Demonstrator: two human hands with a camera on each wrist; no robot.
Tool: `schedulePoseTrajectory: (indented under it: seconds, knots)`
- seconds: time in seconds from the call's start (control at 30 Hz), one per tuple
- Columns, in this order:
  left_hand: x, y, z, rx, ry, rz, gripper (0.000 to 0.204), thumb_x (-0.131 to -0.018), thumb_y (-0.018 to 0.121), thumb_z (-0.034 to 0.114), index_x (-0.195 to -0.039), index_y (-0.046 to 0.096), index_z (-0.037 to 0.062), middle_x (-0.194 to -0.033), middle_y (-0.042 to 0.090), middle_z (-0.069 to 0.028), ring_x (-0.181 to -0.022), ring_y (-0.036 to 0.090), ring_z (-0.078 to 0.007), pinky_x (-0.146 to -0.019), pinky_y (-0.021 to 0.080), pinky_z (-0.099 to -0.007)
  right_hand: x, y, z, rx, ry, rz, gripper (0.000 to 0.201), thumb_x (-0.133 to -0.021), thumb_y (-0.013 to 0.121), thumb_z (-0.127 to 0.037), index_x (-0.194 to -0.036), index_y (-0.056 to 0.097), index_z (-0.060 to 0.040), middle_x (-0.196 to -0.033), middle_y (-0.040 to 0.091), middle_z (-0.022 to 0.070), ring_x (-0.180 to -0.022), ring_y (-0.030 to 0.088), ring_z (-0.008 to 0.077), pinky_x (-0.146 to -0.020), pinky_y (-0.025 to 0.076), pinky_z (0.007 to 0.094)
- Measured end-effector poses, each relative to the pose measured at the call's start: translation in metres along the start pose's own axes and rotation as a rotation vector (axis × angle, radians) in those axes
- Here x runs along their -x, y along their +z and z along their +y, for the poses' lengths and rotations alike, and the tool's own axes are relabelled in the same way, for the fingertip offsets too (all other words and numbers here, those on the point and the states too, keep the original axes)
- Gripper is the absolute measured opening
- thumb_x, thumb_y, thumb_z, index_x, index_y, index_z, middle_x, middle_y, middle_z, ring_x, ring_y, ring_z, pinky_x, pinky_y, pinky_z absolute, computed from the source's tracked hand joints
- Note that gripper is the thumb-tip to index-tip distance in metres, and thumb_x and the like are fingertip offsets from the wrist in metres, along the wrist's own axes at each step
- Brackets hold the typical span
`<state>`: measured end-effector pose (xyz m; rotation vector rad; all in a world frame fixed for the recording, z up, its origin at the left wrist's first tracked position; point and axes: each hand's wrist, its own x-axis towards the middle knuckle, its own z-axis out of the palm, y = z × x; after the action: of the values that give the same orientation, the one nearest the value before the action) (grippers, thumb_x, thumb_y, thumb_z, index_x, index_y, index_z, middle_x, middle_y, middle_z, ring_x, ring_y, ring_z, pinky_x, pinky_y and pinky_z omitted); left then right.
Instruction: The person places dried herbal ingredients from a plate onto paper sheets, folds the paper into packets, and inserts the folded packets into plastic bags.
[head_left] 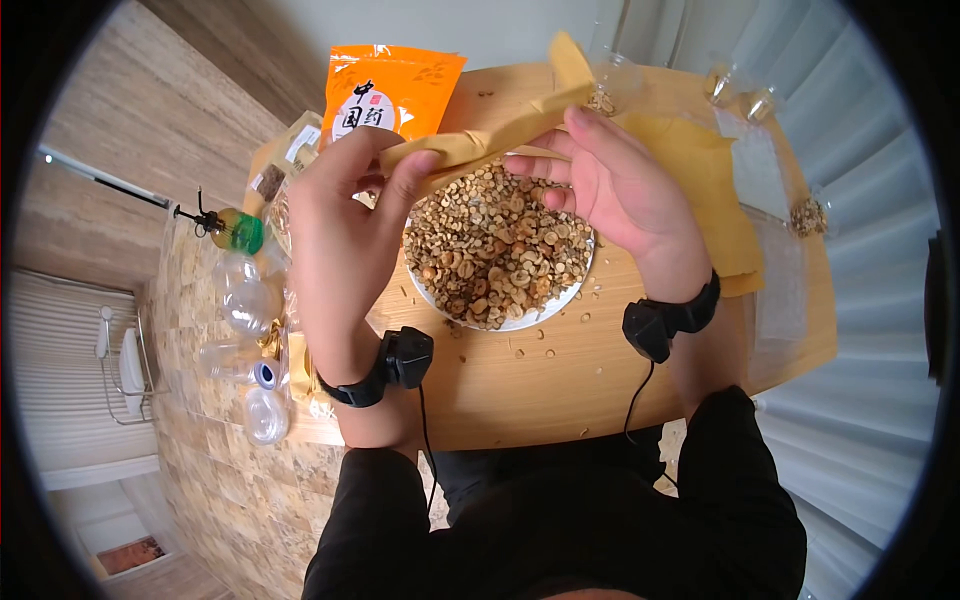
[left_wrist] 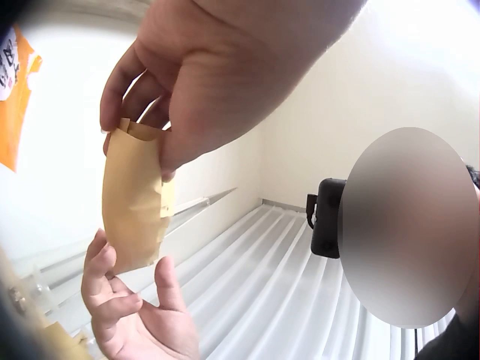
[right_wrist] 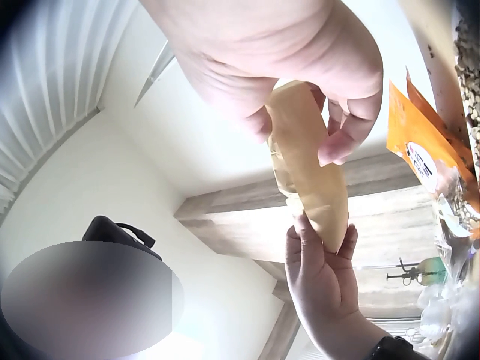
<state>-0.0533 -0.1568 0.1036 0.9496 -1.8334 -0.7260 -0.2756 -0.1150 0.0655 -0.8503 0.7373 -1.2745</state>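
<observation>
A folded brown paper packet [head_left: 465,147] [left_wrist: 133,202] [right_wrist: 309,154] is held up above a white plate [head_left: 527,322] heaped with dried slices. The left hand [head_left: 350,215] [left_wrist: 225,71] [right_wrist: 328,292] pinches one end between thumb and fingers. Around the other end, the right hand [head_left: 630,195] [left_wrist: 146,326] [right_wrist: 277,52] has its fingers apart and loosely bent; whether they press on the paper is unclear. An orange pouch with printed characters [head_left: 425,85] [right_wrist: 427,139] stands behind the plate.
Flat brown paper [head_left: 700,190] and clear plastic sheets [head_left: 780,290] lie at the right. Clear containers [head_left: 245,305] and a green spray bottle [head_left: 240,232] stand at the left. Small jars [head_left: 757,105] stand at the back right; loose slices [head_left: 550,353] lie near the plate.
</observation>
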Motion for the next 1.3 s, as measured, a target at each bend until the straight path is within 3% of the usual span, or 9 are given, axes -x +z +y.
schedulePoseTrajectory:
  seconds: [0.13,0.4,0.47,0.5,0.57,0.67,1.0,1.07,1.3]
  knots:
    - [-0.002,0.002,-0.003,-0.202,0.271,-0.057,0.020,-0.079,0.073,0.014,-0.084,0.062,-0.0015,-0.073,0.063,-0.0129,-0.065,0.061,-0.0244,-0.062,0.048,-0.0311,-0.002,0.000,0.000,-0.106,-0.047,-0.030,0.033,-0.095,0.053,-0.037,-0.117,0.053,-0.0122,-0.119,0.059,0.0111,-0.107,0.057,0.0219,-0.078,0.046,0.0300]
    - [0.004,0.006,0.007,-0.215,0.179,-0.113,0.020,-0.080,0.073,0.014,-0.085,0.060,-0.0018,-0.072,0.062,-0.0121,-0.062,0.058,-0.0226,-0.059,0.047,-0.0300,-0.006,-0.002,0.004,-0.153,-0.057,-0.007,0.024,-0.093,0.059,-0.032,-0.106,0.058,-0.0122,-0.113,0.062,0.0088,-0.101,0.059,0.0195,-0.079,0.046,0.0310]
    - [0.006,0.007,0.010,0.014,-0.021,-0.128,0.020,-0.081,0.072,0.013,-0.086,0.060,-0.0016,-0.069,0.061,-0.0115,-0.061,0.057,-0.0215,-0.058,0.046,-0.0293,-0.006,-0.004,0.005,-0.181,-0.052,0.027,0.026,-0.092,0.061,-0.030,-0.111,0.055,-0.0122,-0.113,0.062,0.0090,-0.099,0.059,0.0189,-0.080,0.046,0.0315]
    - [0.006,0.007,0.008,0.014,-0.021,-0.129,0.020,-0.081,0.072,0.013,-0.086,0.060,-0.0016,-0.069,0.061,-0.0115,-0.061,0.057,-0.0215,-0.058,0.046,-0.0293,-0.004,-0.002,0.004,-0.181,-0.052,0.027,0.026,-0.092,0.061,-0.030,-0.111,0.055,-0.0122,-0.113,0.062,0.0090,-0.099,0.059,0.0189,-0.080,0.046,0.0315]
    - [0.004,0.009,0.005,-0.103,0.149,-0.130,0.019,-0.082,0.071,0.013,-0.084,0.058,-0.0014,-0.067,0.060,-0.0112,-0.060,0.057,-0.0202,-0.057,0.046,-0.0290,0.002,0.006,0.003,-0.019,-0.110,0.015,0.043,-0.097,0.050,-0.028,-0.133,0.040,-0.0086,-0.129,0.053,0.0165,-0.102,0.057,0.0190,-0.084,0.045,0.0321]
    - [0.005,0.010,0.009,-0.193,0.186,-0.168,0.019,-0.083,0.070,0.012,-0.082,0.056,-0.0010,-0.067,0.060,-0.0113,-0.061,0.058,-0.0183,-0.058,0.046,-0.0290,0.003,0.010,0.005,0.061,-0.132,0.056,0.047,-0.095,0.052,-0.023,-0.136,0.036,-0.0063,-0.130,0.052,0.0174,-0.103,0.057,0.0181,-0.084,0.045,0.0327]
    - [0.006,0.014,0.005,-0.083,0.100,-0.126,0.017,-0.085,0.066,0.011,-0.084,0.053,-0.0010,-0.061,0.055,-0.0079,-0.048,0.048,-0.0110,-0.045,0.038,-0.0249,-0.004,0.000,0.011,-0.078,-0.102,0.020,0.043,-0.091,0.047,-0.009,-0.132,0.038,-0.0008,-0.127,0.053,0.0159,-0.110,0.056,0.0243,-0.093,0.047,0.0407]
    - [0.005,0.013,0.004,-0.003,0.022,-0.111,0.019,-0.086,0.065,0.014,-0.084,0.053,-0.0010,-0.061,0.053,-0.0050,-0.049,0.046,-0.0084,-0.046,0.037,-0.0239,-0.005,-0.001,0.011,-0.180,-0.075,0.013,0.034,-0.088,0.048,-0.010,-0.121,0.046,-0.0019,-0.115,0.058,0.0103,-0.100,0.059,0.0206,-0.081,0.051,0.0384]
    - [0.001,0.009,-0.001,-0.041,-0.014,-0.027,0.015,-0.086,0.062,0.012,-0.088,0.054,-0.0001,-0.064,0.055,-0.0052,-0.050,0.047,-0.0087,-0.048,0.039,-0.0245,-0.006,-0.008,0.010,-0.307,-0.015,-0.009,0.035,-0.094,0.047,-0.022,-0.123,0.047,-0.0032,-0.114,0.060,0.0117,-0.100,0.060,0.0240,-0.080,0.053,0.0388]
